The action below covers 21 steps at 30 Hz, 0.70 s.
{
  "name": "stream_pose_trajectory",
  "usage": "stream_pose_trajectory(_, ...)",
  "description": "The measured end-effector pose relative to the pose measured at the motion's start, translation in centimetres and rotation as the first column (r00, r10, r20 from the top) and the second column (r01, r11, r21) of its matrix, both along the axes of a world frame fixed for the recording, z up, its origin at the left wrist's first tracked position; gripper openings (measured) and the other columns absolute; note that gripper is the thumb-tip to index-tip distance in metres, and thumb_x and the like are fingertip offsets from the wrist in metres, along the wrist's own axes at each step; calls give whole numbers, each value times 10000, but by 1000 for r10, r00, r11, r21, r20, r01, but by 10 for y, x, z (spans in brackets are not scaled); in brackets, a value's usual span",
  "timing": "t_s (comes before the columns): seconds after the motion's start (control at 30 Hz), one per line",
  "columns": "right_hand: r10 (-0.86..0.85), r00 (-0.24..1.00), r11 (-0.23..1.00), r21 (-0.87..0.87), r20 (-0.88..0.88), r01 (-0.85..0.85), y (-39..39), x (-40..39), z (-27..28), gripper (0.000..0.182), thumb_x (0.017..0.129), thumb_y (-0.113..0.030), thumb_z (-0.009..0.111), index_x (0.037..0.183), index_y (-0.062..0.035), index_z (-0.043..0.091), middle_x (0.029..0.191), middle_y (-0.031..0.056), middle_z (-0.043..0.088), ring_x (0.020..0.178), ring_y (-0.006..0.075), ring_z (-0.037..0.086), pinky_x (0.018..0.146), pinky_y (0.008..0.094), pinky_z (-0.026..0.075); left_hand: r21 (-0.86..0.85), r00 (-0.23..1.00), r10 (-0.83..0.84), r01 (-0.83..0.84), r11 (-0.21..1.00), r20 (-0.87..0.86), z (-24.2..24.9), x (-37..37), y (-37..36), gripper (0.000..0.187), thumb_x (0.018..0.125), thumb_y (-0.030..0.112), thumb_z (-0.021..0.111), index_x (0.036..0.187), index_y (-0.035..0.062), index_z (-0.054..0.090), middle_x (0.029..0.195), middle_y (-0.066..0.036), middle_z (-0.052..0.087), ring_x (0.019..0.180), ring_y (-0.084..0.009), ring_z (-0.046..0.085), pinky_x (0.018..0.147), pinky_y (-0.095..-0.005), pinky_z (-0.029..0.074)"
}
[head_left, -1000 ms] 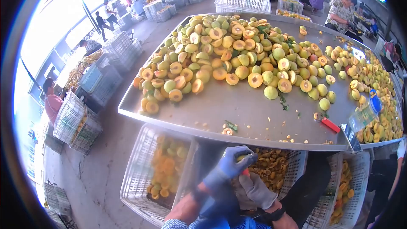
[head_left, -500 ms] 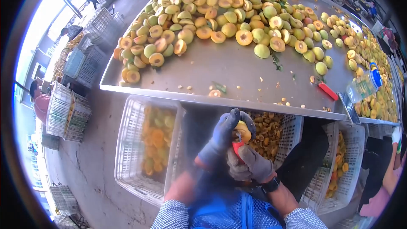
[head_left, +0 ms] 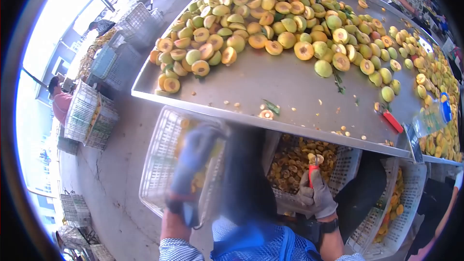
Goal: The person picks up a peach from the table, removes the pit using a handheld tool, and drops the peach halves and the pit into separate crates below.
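Observation:
My right hand [head_left: 316, 195], in a grey glove, is closed around the red handle of a pitting tool [head_left: 313, 169]. A pale piece of fruit or pit [head_left: 315, 158] sits at the tool's tip, above a crate of brown-yellow scraps [head_left: 290, 164]. Over the left white crate [head_left: 157, 164], which contains yellow fruit, is my left hand [head_left: 195, 152] in a blue-grey glove. Motion smears its fingers, so what they hold, if anything, cannot be made out. Halved yellow-green fruit [head_left: 303, 50], like peaches or apricots, is heaped on the metal table [head_left: 270, 77] ahead.
Another red-handled tool [head_left: 391, 121] lies on the table near a clear jar with a blue lid [head_left: 437, 116] and a dark flat object [head_left: 413, 142]. A further fruit crate [head_left: 411, 193] stands at right. Stacked crates [head_left: 89, 116] and co-workers are farther off.
My hands were together around a fruit and the red tool. My left hand has moved left over the crate; my right has moved right, still holding the tool. The view has shifted slightly.

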State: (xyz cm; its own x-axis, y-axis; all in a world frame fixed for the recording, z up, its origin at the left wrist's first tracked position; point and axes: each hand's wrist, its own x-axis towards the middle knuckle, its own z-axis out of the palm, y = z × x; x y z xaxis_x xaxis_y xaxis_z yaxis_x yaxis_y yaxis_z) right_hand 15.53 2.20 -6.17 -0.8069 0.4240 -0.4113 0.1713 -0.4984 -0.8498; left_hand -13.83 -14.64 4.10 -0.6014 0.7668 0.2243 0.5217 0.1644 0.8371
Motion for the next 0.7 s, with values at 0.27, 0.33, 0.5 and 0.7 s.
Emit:
stream_pose_trajectory(0.27, 129, 987, 936, 317, 99, -154, -18, 0, -76, 434, 973, -462, 489, 829, -55, 529, 505, -1, 436, 371, 101, 375, 373, 268, 285, -347, 717, 125, -473, 810, -686, 20, -122, 115, 505, 811, 501, 656, 1113, 97, 625, 923, -113, 671, 873, -272, 651, 736, -394, 506)
stream_pose_trajectory(0.33, 162, 977, 923, 329, 140, -200, -22, 3, -81, 426, 971, -457, 497, 835, -55, 529, 508, -8, 430, 385, 88, 375, 380, 256, 281, -481, 714, 11, -483, 732, -700, 7, -134, 151, 503, 780, 547, 657, 1022, 107, 634, 976, -121, 665, 913, -313, 648, 749, -443, 512)
stream_pose_trajectory(0.5, 136, 984, 942, 294, 112, -163, -18, 2, -69, 418, 970, -453, 503, 845, -55, 534, 524, -16, 440, 413, 82, 388, 401, 250, 288, -482, 708, 25, -506, 715, -705, -21, -158, 178, 416, 802, 469, 653, 962, 86, 631, 939, -126, 647, 886, -329, 643, 746, -452, 511)
stream_pose_trajectory(0.7, 57, 998, 789, 612, 15, -55, 12, -31, 10, 377, 988, -413, 476, 866, -62, 538, 536, -28, 439, 424, 72, 374, 414, 247, 289, -94, 784, -134, 97, 991, -606, 9, -43, 116, 405, 777, 104, 727, 1161, 45, 612, 960, -155, 597, 666, -281, 639, 612, -339, 523)
